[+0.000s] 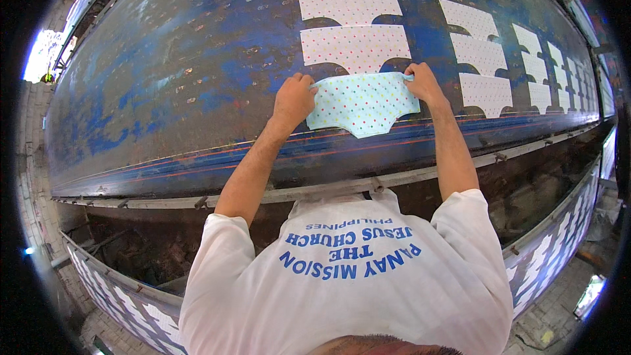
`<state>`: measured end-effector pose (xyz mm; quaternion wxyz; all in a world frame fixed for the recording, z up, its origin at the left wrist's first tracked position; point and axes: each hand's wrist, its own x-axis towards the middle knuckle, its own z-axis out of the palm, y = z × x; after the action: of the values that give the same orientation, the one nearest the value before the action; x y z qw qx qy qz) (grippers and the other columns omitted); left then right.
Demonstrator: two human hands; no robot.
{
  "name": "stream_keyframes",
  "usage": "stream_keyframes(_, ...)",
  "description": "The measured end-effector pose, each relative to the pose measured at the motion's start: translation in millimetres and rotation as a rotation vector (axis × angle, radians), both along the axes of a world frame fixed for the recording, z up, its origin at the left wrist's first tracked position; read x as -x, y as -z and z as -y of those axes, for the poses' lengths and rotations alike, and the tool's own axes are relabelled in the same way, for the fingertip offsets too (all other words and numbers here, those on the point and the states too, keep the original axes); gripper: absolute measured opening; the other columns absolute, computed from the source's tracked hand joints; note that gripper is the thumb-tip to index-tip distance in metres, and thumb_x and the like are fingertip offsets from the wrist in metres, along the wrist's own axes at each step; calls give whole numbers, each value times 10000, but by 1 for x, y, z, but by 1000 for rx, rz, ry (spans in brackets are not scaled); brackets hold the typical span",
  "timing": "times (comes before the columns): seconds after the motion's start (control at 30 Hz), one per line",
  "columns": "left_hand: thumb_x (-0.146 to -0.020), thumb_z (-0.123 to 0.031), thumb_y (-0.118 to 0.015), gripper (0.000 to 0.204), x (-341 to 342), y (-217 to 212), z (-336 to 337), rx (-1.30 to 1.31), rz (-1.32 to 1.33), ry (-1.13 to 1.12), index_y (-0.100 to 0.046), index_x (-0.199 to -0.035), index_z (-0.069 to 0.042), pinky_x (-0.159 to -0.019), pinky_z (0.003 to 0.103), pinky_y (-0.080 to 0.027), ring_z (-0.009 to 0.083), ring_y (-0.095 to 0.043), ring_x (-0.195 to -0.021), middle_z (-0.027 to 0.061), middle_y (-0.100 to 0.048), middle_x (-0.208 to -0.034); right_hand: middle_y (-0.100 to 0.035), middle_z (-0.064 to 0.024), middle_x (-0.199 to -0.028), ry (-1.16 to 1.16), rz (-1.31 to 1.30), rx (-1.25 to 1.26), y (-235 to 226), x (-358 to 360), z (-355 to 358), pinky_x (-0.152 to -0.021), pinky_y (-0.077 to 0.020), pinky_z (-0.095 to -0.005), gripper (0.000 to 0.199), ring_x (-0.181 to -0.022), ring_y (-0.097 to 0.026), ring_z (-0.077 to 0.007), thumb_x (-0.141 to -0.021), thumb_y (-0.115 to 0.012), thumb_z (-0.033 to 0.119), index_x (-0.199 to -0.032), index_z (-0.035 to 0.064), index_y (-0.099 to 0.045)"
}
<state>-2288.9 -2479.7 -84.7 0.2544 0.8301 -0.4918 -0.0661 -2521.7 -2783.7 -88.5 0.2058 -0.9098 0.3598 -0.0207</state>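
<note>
My left hand [294, 98] and my right hand [424, 82] each pinch an upper corner of a light-blue cut fabric piece [363, 102] with coloured dots. The piece lies flat on a long, worn blue table [164, 92], its notched lower edge toward me. Just beyond it, two white dotted fabric pieces [355, 46] of the same shape lie in a column, the farther one [348, 5] near the table's far side.
More white dotted pieces [485, 89] lie in columns along the table to the right. A metal rail [328, 192] runs along the table's near edge. Below it, a lower panel [552, 250] also carries white cut shapes.
</note>
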Motion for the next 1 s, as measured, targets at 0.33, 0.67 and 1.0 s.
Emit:
stream_keyframes(0.33, -909, -113, -760, 151, 22, -83, -10, 212, -585, 189, -731, -1037, -38, -715, 350, -541, 214, -674, -781, 110, -724, -953, -694, -48, -922, 110, 213, -304, -39, 47, -30, -789, -512, -307, 201, -825, -622, -140, -872, -778, 59, -1010, 35, -633)
stream_keyframes(0.67, -920, -189, -767, 217, -76, -60, 52, 219, -255, -48, -775, -1088, -52, -754, 336, -547, 210, -698, -810, 116, -767, -958, -766, -149, -1047, 87, 355, -131, -52, -32, 58, -849, -558, -361, 272, -965, -734, -254, -891, -761, 159, -1143, 59, -735)
stream_keyframes(1.0, -891, -260, -795, 278, -129, 4, 111, -181, -116, -244, -753, -1051, -37, -796, 402, -552, 277, -716, -883, 153, -748, -959, -749, -204, -1124, -50, -35, -62, -14, -110, 110, -951, -544, -494, 346, -1100, -705, -377, -818, -667, 181, -1131, 58, -746)
